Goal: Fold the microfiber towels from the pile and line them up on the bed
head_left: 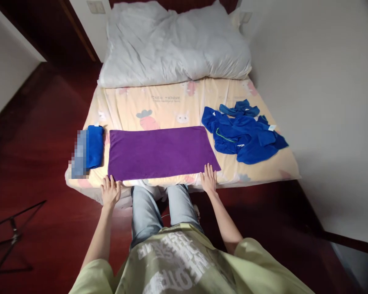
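A purple towel (162,153) lies spread flat on the bed, its long side along the front edge. At its near left corner rests my left hand (110,191), fingers stretched out and tips touching the cloth. My right hand (209,179) lies with fingers spread on the near right corner. Left of the towel sits a folded blue towel (95,147), next to a patch blurred into squares. To the right is a crumpled heap of blue cloths (248,132) with small white tags.
The bed sheet (125,104) has a carrot and rabbit print. A grey-white quilt or pillow (174,45) is bunched at the head end. Black stand legs (14,237) are on the dark red floor (49,163) at left. A wall (325,102) runs along the right.
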Action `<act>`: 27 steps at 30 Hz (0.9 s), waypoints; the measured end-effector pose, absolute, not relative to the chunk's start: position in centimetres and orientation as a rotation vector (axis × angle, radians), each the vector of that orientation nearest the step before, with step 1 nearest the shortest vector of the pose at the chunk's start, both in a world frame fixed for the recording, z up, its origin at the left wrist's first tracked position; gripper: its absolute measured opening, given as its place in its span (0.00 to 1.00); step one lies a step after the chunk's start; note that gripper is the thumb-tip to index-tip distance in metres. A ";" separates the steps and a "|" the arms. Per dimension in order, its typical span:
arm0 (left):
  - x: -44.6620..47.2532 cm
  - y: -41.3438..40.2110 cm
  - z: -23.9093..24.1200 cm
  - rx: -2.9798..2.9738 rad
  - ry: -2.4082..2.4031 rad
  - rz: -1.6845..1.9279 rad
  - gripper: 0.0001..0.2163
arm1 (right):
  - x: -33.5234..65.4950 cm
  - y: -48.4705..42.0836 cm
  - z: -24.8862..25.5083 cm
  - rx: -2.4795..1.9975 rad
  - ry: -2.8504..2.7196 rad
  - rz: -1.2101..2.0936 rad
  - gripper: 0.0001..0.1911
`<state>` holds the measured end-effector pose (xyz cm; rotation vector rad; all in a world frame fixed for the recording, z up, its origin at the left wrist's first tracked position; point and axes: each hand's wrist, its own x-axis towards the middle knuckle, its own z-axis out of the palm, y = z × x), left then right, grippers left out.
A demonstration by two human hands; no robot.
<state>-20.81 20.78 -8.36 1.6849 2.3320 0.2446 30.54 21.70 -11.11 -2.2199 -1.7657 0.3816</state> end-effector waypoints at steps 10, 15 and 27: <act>-15.1 33.5 -0.8 2.078 2.002 0.133 0.22 | 16.5 17.8 -9.1 -1.588 -0.539 1.089 0.31; -9.1 44.0 1.3 2.086 1.805 -0.104 0.19 | 10.2 16.9 -9.8 -1.476 -0.399 1.405 0.22; -1.9 58.1 -3.9 2.068 1.665 -0.300 0.24 | 7.4 20.3 -11.9 -1.403 -0.141 1.533 0.19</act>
